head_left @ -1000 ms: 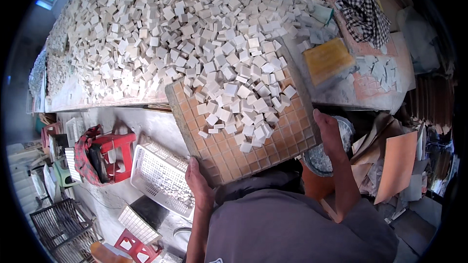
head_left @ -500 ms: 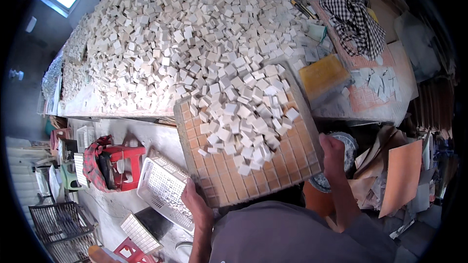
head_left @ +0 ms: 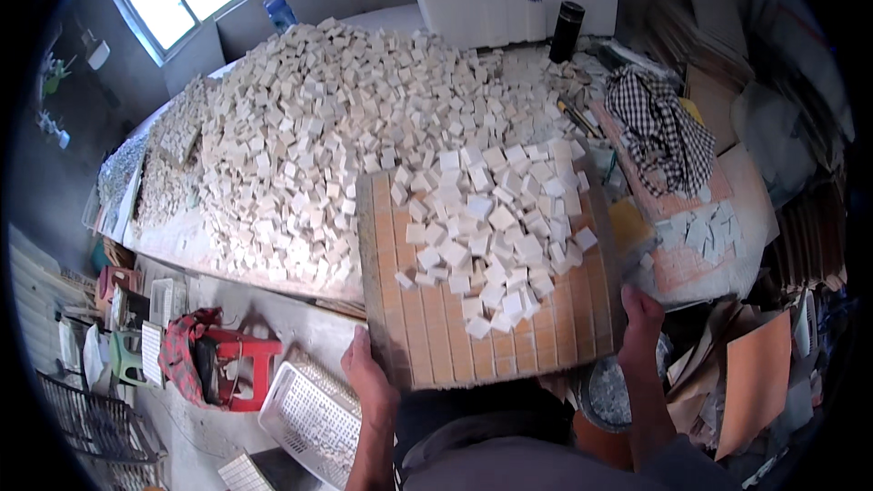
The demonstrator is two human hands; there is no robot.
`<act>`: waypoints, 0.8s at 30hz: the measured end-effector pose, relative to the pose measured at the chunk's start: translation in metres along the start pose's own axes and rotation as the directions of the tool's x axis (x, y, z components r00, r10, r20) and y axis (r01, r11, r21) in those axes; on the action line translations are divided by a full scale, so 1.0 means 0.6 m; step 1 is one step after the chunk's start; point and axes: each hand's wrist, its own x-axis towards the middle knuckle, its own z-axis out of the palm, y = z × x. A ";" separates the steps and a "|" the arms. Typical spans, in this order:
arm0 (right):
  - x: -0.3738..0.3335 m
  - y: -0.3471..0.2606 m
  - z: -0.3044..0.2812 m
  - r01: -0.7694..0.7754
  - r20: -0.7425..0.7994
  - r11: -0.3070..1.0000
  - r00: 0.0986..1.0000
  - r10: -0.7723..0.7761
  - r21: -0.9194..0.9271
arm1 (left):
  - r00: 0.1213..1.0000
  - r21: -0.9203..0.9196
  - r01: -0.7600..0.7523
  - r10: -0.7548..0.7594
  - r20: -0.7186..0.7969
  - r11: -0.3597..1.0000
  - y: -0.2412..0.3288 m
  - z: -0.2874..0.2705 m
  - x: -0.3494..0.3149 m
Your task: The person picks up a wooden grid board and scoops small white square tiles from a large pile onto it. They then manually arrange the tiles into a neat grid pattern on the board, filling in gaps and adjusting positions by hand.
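Observation:
Between my two hands is a square tray point(head_left: 446, 341) with an orange-brown gridded face and grey edges. Loose off-white mosaic tiles point(head_left: 505, 227) lie heaped on its far and middle part. My left hand point(head_left: 368, 373) is closed on the near left edge, thumb upward. At the near right edge my right hand point(head_left: 642, 323) grips the other side; its fingers are partly hidden. Beyond the tray a large pile of similar tiles point(head_left: 282, 145) covers the worktable point(head_left: 173, 241), and the tray's far edge is hidden by tiles.
Right of the tray lie a yellow block point(head_left: 632, 225) and a checked cloth point(head_left: 668, 127). A black cylinder point(head_left: 566, 32) stands farther back. Below are a white basket point(head_left: 309, 414), a red stool point(head_left: 259, 368), a bucket point(head_left: 607, 391) and an orange sheet point(head_left: 753, 386).
The tray, still in both hands, has turned to sit squarer and its far side looks raised. The view has tilted up, bringing the wall and a white box into sight.

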 end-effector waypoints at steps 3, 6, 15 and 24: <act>0.022 0.015 0.011 -0.021 0.003 0.999 1.000 0.021 0.050 | 0.994 -0.068 0.031 -0.038 -0.102 0.997 0.014 0.041 0.022; 0.086 -0.001 0.054 -0.019 -0.003 1.000 1.000 0.019 0.010 | 0.995 -0.046 0.043 -0.047 -0.089 0.998 -0.012 0.065 0.104; 0.231 0.022 0.121 -0.063 -0.017 0.987 0.998 0.066 0.145 | 0.999 -0.063 0.035 -0.034 0.021 0.997 0.000 0.161 0.212; 0.335 0.053 0.163 -0.143 0.021 0.963 0.990 0.142 0.229 | 0.997 -0.155 -0.015 0.027 0.077 0.988 0.023 0.245 0.281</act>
